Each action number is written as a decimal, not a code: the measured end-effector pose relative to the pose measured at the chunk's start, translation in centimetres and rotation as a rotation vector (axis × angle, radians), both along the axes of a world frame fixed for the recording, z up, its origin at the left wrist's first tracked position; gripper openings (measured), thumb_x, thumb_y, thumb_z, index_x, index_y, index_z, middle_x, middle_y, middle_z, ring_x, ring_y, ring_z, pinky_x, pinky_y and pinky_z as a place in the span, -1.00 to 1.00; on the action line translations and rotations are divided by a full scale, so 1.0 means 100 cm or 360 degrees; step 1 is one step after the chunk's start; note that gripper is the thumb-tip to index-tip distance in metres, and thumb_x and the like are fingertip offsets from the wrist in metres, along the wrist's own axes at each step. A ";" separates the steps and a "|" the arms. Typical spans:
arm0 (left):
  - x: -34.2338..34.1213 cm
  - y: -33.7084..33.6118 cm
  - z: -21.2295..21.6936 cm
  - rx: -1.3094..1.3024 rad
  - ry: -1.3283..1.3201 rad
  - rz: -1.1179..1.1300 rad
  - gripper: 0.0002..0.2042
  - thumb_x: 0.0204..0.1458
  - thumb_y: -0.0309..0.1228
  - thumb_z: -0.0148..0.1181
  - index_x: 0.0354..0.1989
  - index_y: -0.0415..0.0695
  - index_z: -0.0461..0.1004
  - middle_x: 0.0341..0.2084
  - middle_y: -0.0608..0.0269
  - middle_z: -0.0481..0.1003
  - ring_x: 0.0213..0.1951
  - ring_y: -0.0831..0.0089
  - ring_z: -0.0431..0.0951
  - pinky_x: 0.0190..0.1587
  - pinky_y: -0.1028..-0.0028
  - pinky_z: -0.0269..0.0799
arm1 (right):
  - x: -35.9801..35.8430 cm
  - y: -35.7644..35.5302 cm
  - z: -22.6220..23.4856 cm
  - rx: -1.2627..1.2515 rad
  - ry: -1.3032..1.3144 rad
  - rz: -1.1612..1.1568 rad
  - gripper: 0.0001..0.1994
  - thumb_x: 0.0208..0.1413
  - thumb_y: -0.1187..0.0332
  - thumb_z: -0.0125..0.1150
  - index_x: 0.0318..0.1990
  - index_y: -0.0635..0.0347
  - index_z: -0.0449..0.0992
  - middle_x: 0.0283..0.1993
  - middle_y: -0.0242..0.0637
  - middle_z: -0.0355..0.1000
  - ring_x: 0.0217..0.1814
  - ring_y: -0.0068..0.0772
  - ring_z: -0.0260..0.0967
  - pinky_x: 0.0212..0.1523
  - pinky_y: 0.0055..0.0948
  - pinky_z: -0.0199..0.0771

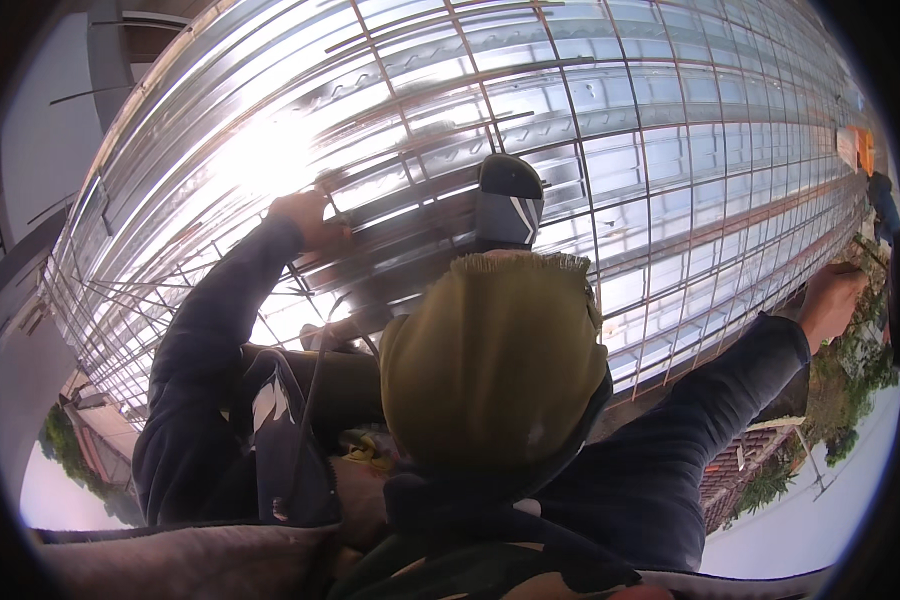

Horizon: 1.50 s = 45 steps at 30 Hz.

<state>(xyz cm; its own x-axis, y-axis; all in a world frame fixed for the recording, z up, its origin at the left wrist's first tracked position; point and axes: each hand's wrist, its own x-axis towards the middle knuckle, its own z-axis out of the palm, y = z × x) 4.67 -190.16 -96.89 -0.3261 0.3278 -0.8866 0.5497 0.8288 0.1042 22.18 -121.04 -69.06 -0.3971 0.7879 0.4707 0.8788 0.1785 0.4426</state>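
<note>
My left hand (310, 222) is at the rusty steel rebar mesh (610, 110), left of my foot. Its fingers are curled close to a bar, and glare hides what they grip. Out to the far right, my right hand (835, 300) is stretched past the edge of the mesh with its fingers closed. Whatever it may hold does not show. Between my arms is my bent knee (495, 360) in olive trousers, and beyond it a black sandal (510, 205) with white stripes is set on the mesh.
Shiny ribbed metal decking (705, 150) lies under the bars, with strong sun glare at the left. Loose bar ends jut out near my foot. A grey wall (45, 150) stands at far left. An orange object (860, 148) and a person in dark clothes (882, 205) are at far right.
</note>
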 end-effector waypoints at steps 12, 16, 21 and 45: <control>0.005 0.037 -0.047 0.0404 0.0507 0.0181 -0.61 0.43 -0.13 0.06 0.38 0.19 0.41 0.17 0.16 0.60 0.22 0.04 0.58 0.28 -0.03 0.47 | -0.176 0.077 -0.244 -0.0918 -0.0313 0.0465 -0.43 0.51 -0.10 -0.41 0.29 0.07 0.40 0.24 0.19 0.54 0.33 0.39 0.45 0.30 0.24 0.42; -0.005 0.028 -0.084 0.0573 0.0447 0.0299 -0.67 0.46 -0.15 0.02 0.32 0.23 0.47 0.10 0.06 0.65 0.02 -0.01 0.71 0.06 0.05 0.65 | -0.143 0.088 -0.351 -0.1213 -0.0519 0.0441 -0.35 0.48 -0.19 -0.29 0.31 0.19 0.40 0.22 0.20 0.55 0.29 0.34 0.49 0.30 0.25 0.42; -0.015 0.019 -0.088 0.0412 0.0344 0.0202 -0.61 0.47 0.00 -0.08 0.38 0.40 0.48 0.23 0.34 0.60 0.09 0.15 0.70 0.21 0.15 0.62 | -0.136 0.041 -0.337 -0.1010 -0.0916 0.0504 -0.23 0.29 -0.30 0.02 0.32 0.25 0.42 0.43 0.12 0.39 0.49 0.22 0.33 0.40 0.21 0.35; -0.020 0.027 -0.073 0.0393 0.0178 0.0469 -0.65 0.47 -0.13 -0.07 0.31 0.34 0.54 0.09 0.35 0.65 0.09 0.23 0.67 0.15 0.21 0.60 | -0.046 -0.115 -0.180 -0.3460 0.0078 -0.0582 -0.82 0.39 0.38 0.18 0.00 0.30 0.55 -0.08 -0.31 0.54 -0.11 -0.54 0.50 -0.08 -0.51 0.51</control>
<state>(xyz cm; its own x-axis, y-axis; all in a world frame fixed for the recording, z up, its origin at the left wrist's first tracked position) 2.69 -187.47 -104.19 -0.5282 0.4044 -0.7466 0.3112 0.9103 0.2730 17.58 -132.57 -87.02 -0.1708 -0.0281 -0.9849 0.9804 0.0951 -0.1727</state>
